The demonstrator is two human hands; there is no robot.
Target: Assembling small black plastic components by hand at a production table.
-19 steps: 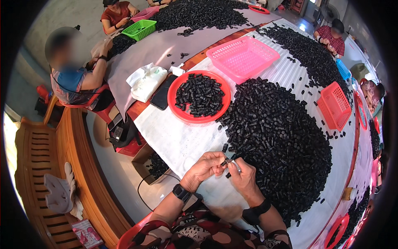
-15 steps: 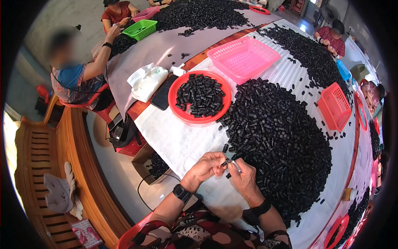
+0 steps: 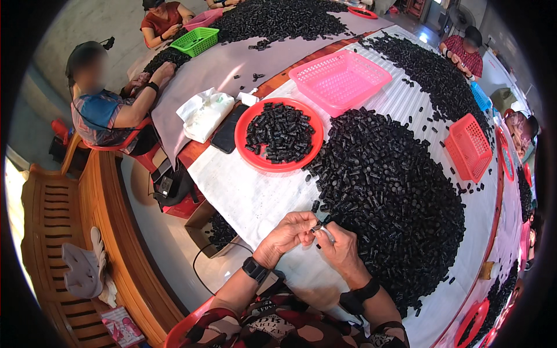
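My left hand (image 3: 292, 231) and my right hand (image 3: 340, 250) meet at the near edge of a white-covered table (image 3: 243, 194). Their fingertips pinch a small black part (image 3: 317, 225) together with a thin light piece between them. A big heap of small black cylindrical parts (image 3: 390, 194) lies just beyond my right hand. Each of my wrists wears a black watch or band.
A red round tray (image 3: 248, 153) holding black parts sits beyond my hands, a pink basket (image 3: 339, 78) behind it. A red basket (image 3: 471, 148) stands to the right. A white bag (image 3: 203, 113) and a dark phone (image 3: 223, 134) lie at left. Other people sit around the tables.
My hands stay together at the same spot with only slight finger motion. The person at left has lowered an arm onto the far table.
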